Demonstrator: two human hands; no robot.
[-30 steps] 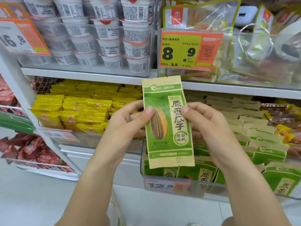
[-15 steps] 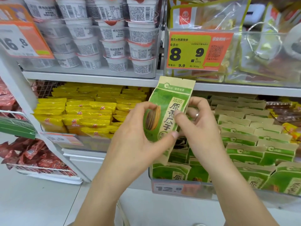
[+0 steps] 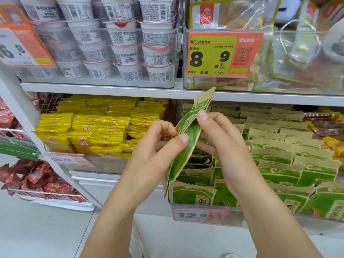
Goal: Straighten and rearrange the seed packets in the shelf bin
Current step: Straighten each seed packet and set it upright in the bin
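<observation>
Pinching the green seed packet [image 3: 188, 138] edge-on, my left hand [image 3: 154, 148] and right hand [image 3: 221, 142] held it above the shelf bin [image 3: 204, 215].

Head cam, fwd/down, close on shelf bin [image 3: 204, 207]; edges prob. warped.

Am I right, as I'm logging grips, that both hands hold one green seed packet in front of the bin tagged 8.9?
Not quite: the head view shows the left hand and right hand holding the green seed packet in front of the bin tagged 12.8; the 8.9 tag is one shelf up.
</observation>
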